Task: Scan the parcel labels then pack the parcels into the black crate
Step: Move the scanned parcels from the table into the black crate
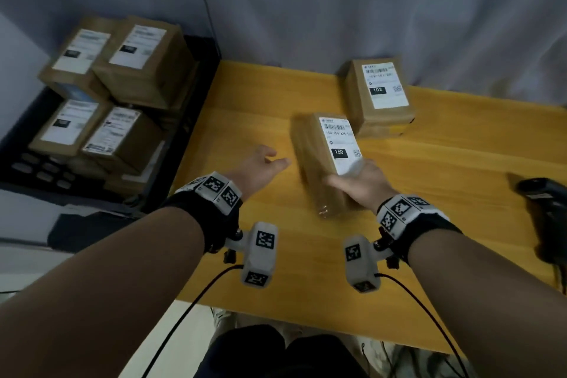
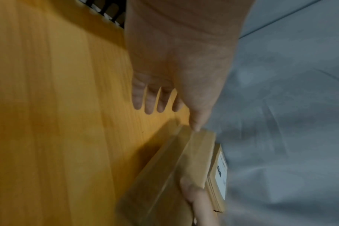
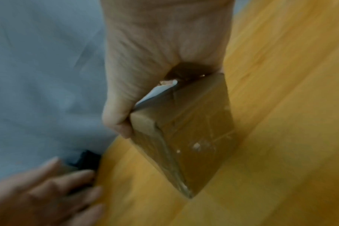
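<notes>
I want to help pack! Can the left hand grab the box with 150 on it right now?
Probably yes. The left hand is open and empty just beside the 150 parcel, with only bare table between them. The right hand already grips its near end.

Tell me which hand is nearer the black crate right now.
Left. The left hand is open above the table, just right of the black crate. The right hand is farther right, gripping the parcel marked 150.

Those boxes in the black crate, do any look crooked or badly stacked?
Yes. In the black crate, the upper parcels sit tilted and rise above the rim, not flat. On the table, nothing looks damaged; the right hand holds the parcel marked 150.
</notes>
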